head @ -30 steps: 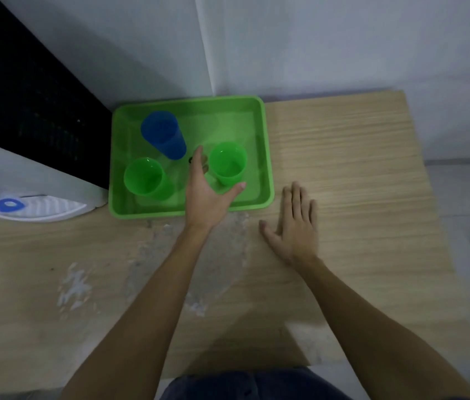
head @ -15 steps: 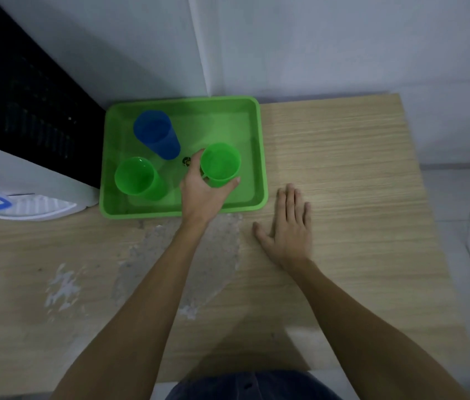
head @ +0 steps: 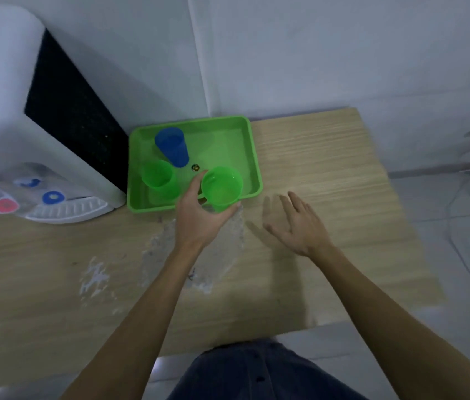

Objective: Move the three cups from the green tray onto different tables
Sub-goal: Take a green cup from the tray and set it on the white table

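A green tray (head: 252, 157) sits at the back of the wooden table (head: 329, 168), against the wall. Inside it stand a blue cup (head: 172, 146) at the back left and a green cup (head: 159, 178) at the front left. My left hand (head: 199, 217) grips a second green cup (head: 222, 184), lifted over the tray's front right rim. My right hand (head: 294, 223) hovers open above the table, just right of the held cup, holding nothing.
A white water dispenser (head: 40, 157) with red and blue taps stands left of the tray. The tabletop has a worn, scraped patch (head: 199, 255) near my left wrist. Floor and cables (head: 464, 226) lie beyond the table's right edge.
My left hand closed on the right green cup and lifted it toward the tray's front rim. My right hand rose off the table. The camera pulled back.
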Action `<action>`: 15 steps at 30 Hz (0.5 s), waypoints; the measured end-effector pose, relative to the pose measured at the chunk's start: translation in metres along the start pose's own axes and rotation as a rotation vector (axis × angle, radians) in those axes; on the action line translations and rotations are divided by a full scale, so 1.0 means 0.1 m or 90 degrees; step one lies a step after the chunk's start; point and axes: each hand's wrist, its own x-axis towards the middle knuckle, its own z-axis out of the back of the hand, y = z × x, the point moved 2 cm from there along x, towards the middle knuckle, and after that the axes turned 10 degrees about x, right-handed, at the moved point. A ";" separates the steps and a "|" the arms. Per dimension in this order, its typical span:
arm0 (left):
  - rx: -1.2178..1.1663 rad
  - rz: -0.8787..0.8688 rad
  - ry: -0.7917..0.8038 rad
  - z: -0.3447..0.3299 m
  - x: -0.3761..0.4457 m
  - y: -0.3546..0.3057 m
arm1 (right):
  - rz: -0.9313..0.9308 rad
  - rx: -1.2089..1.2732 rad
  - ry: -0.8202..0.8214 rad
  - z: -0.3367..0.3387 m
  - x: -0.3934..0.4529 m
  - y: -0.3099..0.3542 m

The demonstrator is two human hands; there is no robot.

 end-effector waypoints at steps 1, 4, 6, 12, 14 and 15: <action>0.005 -0.014 0.004 0.05 -0.10 -0.02 | 0.003 0.018 -0.028 0.05 -0.17 0.04; -0.003 -0.044 0.026 0.17 -0.44 -0.07 | -0.001 0.069 -0.108 0.17 -0.69 0.15; -0.017 -0.062 0.048 0.21 -0.67 -0.11 | -0.004 0.088 -0.155 0.20 -1.06 0.20; -0.040 -0.163 0.114 0.24 -1.30 -0.32 | -0.031 0.135 -0.262 0.20 -2.15 0.22; -0.040 -0.201 0.145 0.20 -1.49 -0.44 | -0.053 0.129 -0.279 0.22 -2.52 0.16; -0.040 -0.220 0.164 0.16 -1.58 -0.51 | -0.064 0.122 -0.292 0.23 -2.71 0.11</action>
